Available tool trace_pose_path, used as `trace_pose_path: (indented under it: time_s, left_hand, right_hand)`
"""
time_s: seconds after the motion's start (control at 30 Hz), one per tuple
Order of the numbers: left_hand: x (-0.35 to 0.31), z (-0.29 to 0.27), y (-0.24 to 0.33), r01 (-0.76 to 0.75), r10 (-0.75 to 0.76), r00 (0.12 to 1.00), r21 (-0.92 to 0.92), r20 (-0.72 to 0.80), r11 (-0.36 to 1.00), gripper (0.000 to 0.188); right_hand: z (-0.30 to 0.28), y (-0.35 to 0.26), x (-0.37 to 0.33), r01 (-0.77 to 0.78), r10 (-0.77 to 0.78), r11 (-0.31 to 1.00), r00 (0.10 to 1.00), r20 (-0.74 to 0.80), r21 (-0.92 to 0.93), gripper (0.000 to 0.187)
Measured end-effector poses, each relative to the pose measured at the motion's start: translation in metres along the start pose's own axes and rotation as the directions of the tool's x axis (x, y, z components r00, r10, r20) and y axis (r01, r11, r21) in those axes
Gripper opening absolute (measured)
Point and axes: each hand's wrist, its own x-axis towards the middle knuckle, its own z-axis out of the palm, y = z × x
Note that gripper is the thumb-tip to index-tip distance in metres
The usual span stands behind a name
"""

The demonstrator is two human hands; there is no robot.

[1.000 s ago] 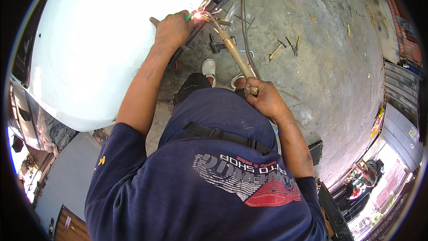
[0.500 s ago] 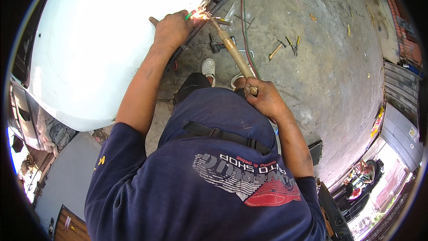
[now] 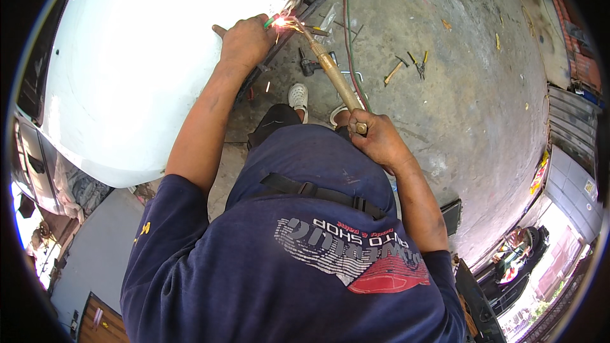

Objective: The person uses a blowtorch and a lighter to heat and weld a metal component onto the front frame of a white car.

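My left hand [image 3: 243, 44] rests against the edge of a white car panel [image 3: 127, 76], its fingers closed round a short green piece [image 3: 271, 22] whose far end is lost in the glare. What kind of thing it is I cannot tell. In my right hand [image 3: 376, 136] is the rear of a long brass gas torch [image 3: 333, 73], which slants up and left. Its bent tip points at a bright glow with sparks [image 3: 281, 22] on the panel's edge, just past my left fingers. A dark metal frame [image 3: 311, 6] runs along that edge.
Red and green hoses [image 3: 347, 25] trail over the concrete floor. A hammer [image 3: 396, 71], yellow-handled pliers [image 3: 419, 65] and a dark power tool [image 3: 309, 65] lie there. My shoes [image 3: 297, 96] stand below the work. A grey corrugated sheet [image 3: 572, 124] stands far right.
The glow at the torch tip is brighter and more gathered, and sparks now fall toward the floor. Both hands stay nearly in place.
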Motion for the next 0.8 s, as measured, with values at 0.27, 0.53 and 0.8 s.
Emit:
trace_pose_path:
  time_s: [0.27, 0.53, 0.8]
  left_hand:
    - [0.000, 0.000, 0.001, -0.004, 0.004, 1.000, 0.006, 0.019, 1.000, 0.044]
    - [0.002, 0.000, 0.002, -0.009, 0.009, 1.000, -0.003, 0.011, 1.000, 0.041]
    - [0.005, -0.027, -0.020, -0.049, 0.041, 0.998, -0.158, -0.051, 0.986, 0.042]
  right_hand:
    - [0.001, 0.001, 0.000, 0.021, -0.020, 1.000, 1.000, -0.012, 0.023, 0.014]
    - [-0.001, -0.002, -0.001, 0.006, -0.006, 1.000, 1.000, 0.005, -0.005, 0.014]
    - [-0.016, 0.002, -0.014, -0.119, 0.119, 0.981, 0.993, 0.011, 0.151, 0.011]
